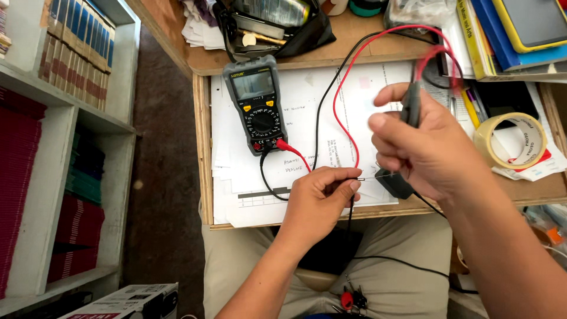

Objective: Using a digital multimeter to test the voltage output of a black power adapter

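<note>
Right hand [428, 147] grips probes [411, 109]; lead tip seemingly pinched left [319, 198].

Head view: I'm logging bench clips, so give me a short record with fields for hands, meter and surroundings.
Left hand: pinches a thin wire-like part by one end
Right hand: holds two test probes, their tips near that part
Multimeter: lies on papers, red lead and black lead plugged in
Desk: wooden, tape roll at its right
Display reading: too small to tell
</note>
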